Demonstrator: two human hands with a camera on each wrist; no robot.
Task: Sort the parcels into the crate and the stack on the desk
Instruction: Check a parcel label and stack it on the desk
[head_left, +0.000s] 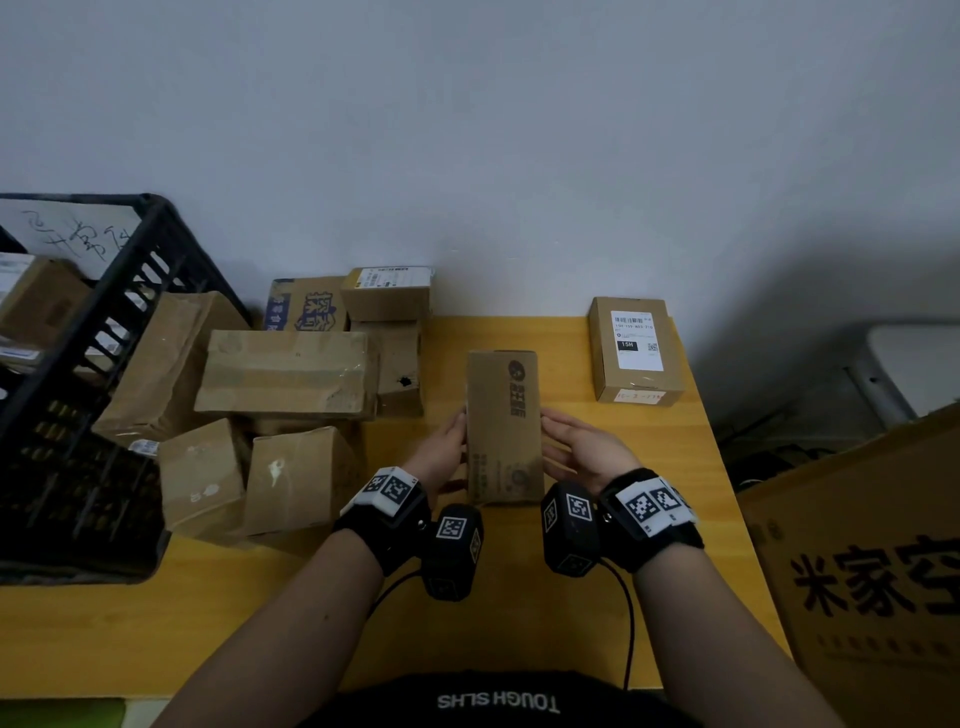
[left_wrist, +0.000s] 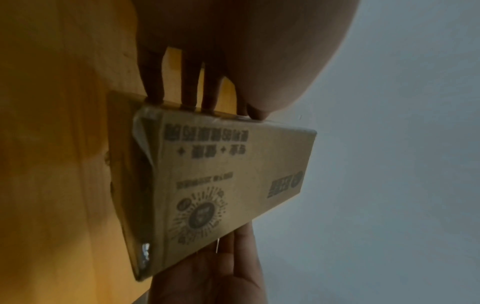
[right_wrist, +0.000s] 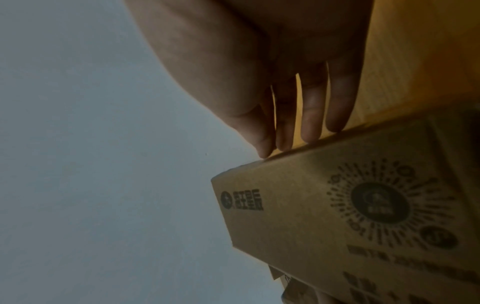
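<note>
Cardboard parcel (head_left: 503, 426): a long, narrow brown box with dark printed characters and a round printed emblem on its top face is sitting between the two hands, over the middle of the yellow wooden desk (head_left: 571, 613).
Left hand (head_left: 441, 454): the fingers (left_wrist: 153, 82) are lying straight and slightly spread, their tips pressing flat against the parcel's left long side; nothing is curling round the box.
Right hand (head_left: 582, 447): its fingers (right_wrist: 313, 115) are extending straight too, tips touching the parcel's right long edge, the palm facing inward.
Parcel relative to fingers: the box is being squeezed from both sides between flat fingertips, its near end reaching toward the wrists and its far end pointing at the wall; whether it is resting on the desk or just clear of it cannot be told.
Parcel surface: matte corrugated card, with clear tape glinting and peeling along one end seam in the left wrist view.
Labelled box (head_left: 635, 351): a squat cardboard parcel with a white barcode label is lying alone on the desk's far right, well apart from the hands.
Parcel heap (head_left: 285, 384): several creased, taped brown boxes are piling up on the left of the desk.
Crate (head_left: 78, 395): black slatted plastic, standing at the far left just beside the heap, with parcels showing inside.
</note>
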